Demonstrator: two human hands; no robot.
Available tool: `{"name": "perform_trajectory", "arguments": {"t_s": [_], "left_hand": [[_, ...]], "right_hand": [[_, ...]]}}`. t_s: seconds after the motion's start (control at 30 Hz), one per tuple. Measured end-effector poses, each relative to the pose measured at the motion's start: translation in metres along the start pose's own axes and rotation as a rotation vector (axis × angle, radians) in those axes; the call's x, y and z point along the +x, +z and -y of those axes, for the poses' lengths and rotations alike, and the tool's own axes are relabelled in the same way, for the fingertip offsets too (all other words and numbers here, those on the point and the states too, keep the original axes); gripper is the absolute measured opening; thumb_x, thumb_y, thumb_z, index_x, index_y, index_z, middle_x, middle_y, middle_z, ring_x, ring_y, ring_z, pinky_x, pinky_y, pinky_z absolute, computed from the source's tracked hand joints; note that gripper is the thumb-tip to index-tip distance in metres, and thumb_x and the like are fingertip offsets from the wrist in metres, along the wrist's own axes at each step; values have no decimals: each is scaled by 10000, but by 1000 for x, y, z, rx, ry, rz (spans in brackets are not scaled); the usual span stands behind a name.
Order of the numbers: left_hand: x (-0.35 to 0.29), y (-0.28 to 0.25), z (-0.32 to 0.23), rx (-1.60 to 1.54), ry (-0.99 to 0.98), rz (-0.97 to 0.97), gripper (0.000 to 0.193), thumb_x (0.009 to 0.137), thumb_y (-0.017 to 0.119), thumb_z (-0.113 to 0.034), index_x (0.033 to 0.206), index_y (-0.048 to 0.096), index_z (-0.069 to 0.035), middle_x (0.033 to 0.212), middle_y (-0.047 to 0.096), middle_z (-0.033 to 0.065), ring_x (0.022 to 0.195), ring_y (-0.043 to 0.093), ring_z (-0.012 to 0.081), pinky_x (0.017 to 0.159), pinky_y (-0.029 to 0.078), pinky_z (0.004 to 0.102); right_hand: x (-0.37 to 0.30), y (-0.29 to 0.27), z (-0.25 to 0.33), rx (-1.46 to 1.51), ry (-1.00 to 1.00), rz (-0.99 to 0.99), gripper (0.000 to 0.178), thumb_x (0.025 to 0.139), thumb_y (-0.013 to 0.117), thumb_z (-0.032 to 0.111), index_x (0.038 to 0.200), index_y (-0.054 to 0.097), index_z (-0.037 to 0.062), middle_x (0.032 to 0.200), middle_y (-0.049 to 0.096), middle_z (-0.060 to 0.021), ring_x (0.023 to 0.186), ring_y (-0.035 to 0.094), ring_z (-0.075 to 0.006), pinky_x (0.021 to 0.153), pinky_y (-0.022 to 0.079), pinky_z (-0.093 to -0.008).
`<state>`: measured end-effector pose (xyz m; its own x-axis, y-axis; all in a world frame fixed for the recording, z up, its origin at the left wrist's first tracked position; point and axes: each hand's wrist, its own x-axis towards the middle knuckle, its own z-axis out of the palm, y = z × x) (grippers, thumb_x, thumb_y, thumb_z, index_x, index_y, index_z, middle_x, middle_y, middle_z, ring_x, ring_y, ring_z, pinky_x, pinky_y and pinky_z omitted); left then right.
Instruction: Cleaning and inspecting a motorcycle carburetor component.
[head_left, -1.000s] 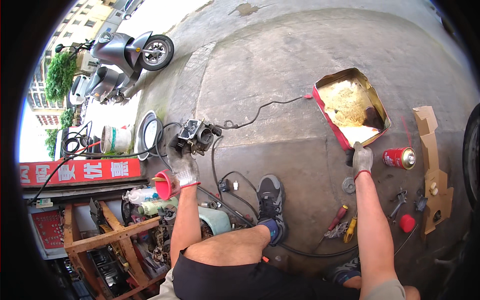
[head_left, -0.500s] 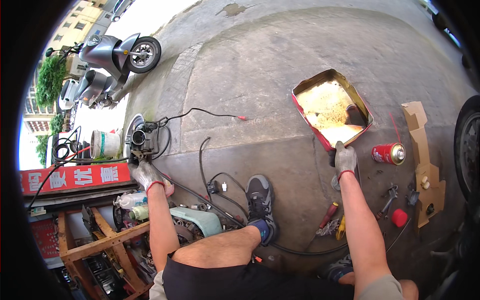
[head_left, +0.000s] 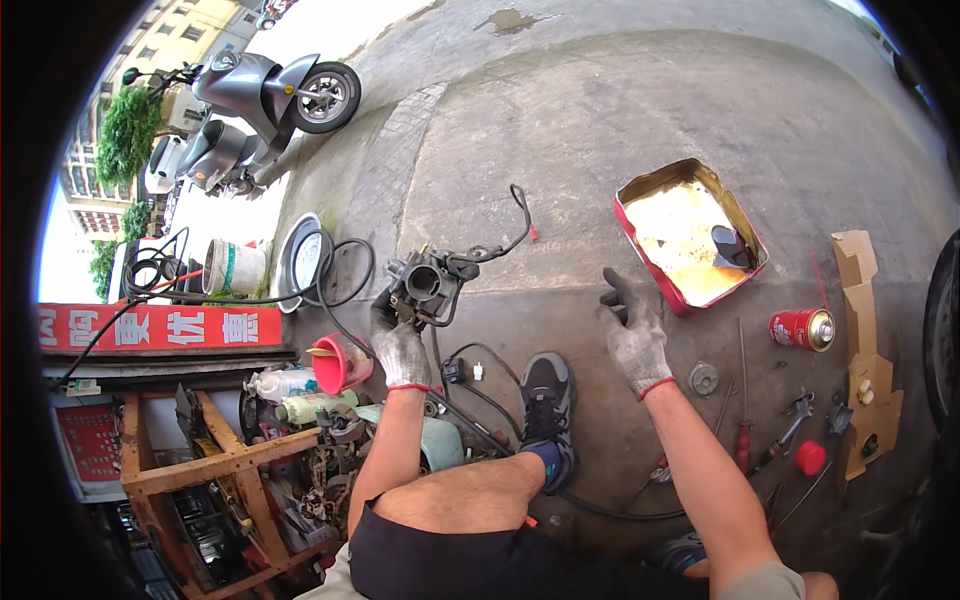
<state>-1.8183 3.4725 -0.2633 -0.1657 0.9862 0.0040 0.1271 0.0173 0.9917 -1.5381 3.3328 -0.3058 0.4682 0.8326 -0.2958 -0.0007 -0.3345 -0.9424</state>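
My left hand [head_left: 403, 355], in a grey-white work glove with dark fingers, is closed around a metal carburetor [head_left: 424, 284]. Its round dark bore faces up, and a black cable with a red end trails from it to the right. My right hand [head_left: 636, 340], gloved the same way, hangs over the concrete with its fingers apart and nothing in them. Just beyond it, to the right, lies a shallow red tin tray [head_left: 668, 290] with pale, wet-looking residue and a dark patch of liquid inside.
A metal basin [head_left: 290, 262], white bucket [head_left: 236, 266] and pink-red container [head_left: 340, 364] stand left. On the right are a red spray can [head_left: 800, 329], cardboard [head_left: 857, 300], red cap [head_left: 810, 459] and screwdriver [head_left: 743, 445]. A wooden-framed rack [head_left: 215, 468] sits lower left; scooters [head_left: 245, 95] stand beyond.
My left hand has carried the carburetor rightward, away from over the basin. My right hand has come off the tin tray's near edge and opened. The whole view has shifted somewhat.
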Motion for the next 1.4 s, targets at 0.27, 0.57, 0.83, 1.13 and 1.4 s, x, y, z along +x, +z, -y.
{"name": "perform_trajectory", "arguments": {"t_s": [0.27, 0.57, 0.83, 1.13, 1.4], "left_hand": [[-30, 24, -2, 12, -59, 154, 360, 982, 617, -234, 1261, 532, -22, 1137, 633, 71, 959, 622, 146, 802, 530, 284], [3, 22, 3, -9, -121, -51, 254, 991, 568, -78, 1237, 533, -26, 1126, 635, 97, 920, 648, 172, 743, 569, 306], [18, 5, 38, 82, -133, -114, 245, 1004, 552, -101, 1220, 514, 8, 1070, 623, 117, 875, 658, 169, 700, 578, 301], [46, -18, 47, 32, -94, -216, 376, 1010, 551, -320, 1195, 520, 6, 945, 636, 83, 768, 663, 170, 653, 585, 326], [47, -37, 57, 138, -59, -181, 284, 1027, 530, -202, 1244, 544, -20, 1062, 644, 95, 805, 637, 151, 674, 586, 314]], "right_hand": [[37, 21, 25, -386, -388, 83, 345, 826, 687, 145, 1168, 660, 114, 1280, 532, -188, 1088, 600, -321, 892, 507, -416], [-1, 17, 24, -122, -317, 46, 144, 770, 704, 132, 847, 644, 25, 989, 611, -168, 926, 601, -336, 805, 489, -440], [-8, -8, 29, 65, -220, 3, 90, 795, 655, 54, 844, 605, -4, 885, 595, -108, 808, 562, -201, 724, 464, -336], [-15, -23, 28, -12, -454, -136, 124, 738, 695, -34, 802, 598, 10, 1028, 567, -126, 894, 586, -206, 790, 481, -333], [-9, -20, 52, 455, -164, 37, 180, 760, 613, -108, 907, 621, -5, 1264, 539, -146, 1111, 612, -210, 927, 499, -324]]}}
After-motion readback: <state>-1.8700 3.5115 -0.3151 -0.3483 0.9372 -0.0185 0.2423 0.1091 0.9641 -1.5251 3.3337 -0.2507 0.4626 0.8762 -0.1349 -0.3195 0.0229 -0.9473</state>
